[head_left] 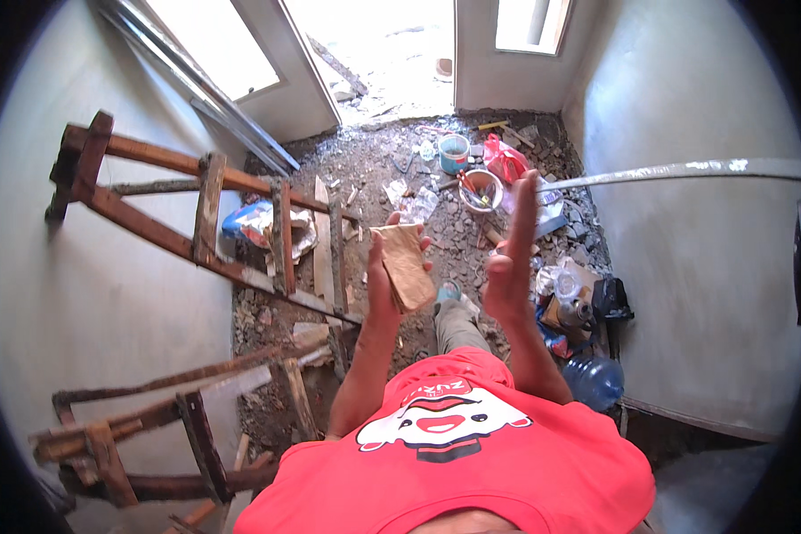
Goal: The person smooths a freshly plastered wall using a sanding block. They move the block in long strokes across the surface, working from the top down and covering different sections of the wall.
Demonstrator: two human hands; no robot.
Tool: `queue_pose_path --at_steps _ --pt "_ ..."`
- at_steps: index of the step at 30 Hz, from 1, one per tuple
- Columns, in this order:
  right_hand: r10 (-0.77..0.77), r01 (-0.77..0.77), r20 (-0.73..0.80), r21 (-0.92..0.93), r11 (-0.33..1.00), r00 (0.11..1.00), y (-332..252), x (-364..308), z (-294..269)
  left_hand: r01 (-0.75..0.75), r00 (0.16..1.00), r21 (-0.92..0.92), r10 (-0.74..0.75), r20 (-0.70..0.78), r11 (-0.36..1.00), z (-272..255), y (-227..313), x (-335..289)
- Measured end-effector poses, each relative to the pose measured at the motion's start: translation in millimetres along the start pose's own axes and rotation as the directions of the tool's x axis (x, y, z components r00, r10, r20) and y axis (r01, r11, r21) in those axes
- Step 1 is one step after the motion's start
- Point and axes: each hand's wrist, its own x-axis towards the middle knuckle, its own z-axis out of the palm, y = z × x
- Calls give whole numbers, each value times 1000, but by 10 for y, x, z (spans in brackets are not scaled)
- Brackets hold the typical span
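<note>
A folded, creased brown sheet, like paper or sandpaper [406,263], rests in my left hand [382,283] in front of my chest. The thumb side of that hand lies along its left edge, and fingertips curl round its right edge. My right hand [513,254] is raised to the right of the sheet, apart from it. It is seen edge-on, with its fingers stretched upward and nothing visible in it.
Two rough wooden ladder-like frames [209,209] stand at the left. Rubble covers the floor, with a teal bucket [454,158], a white bucket [481,206] and red bag [505,158] ahead. A blue water jug [594,381] lies at right; a long pale bar [676,174] crosses the right wall.
</note>
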Motion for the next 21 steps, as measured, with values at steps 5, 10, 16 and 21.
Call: queue_pose_path --at_steps 5,10,16,21 --pt "111 -120 201 31 992 973 1735 415 2013 94 977 125 -68 -202 988 -411 -139 1453" --pt "136 -165 447 25 986 884 2354 1834 2590 83 989 -134 -98 -113 987 -1137 325 2796" --pt "106 -105 -10 38 994 994 2458 3634 1393 122 967 -154 -153 -204 981 -1463 930 4031" --pt "26 -18 -247 36 999 969 3156 4304 1951 85 961 -180 -129 -243 980 -1851 1287 4807"
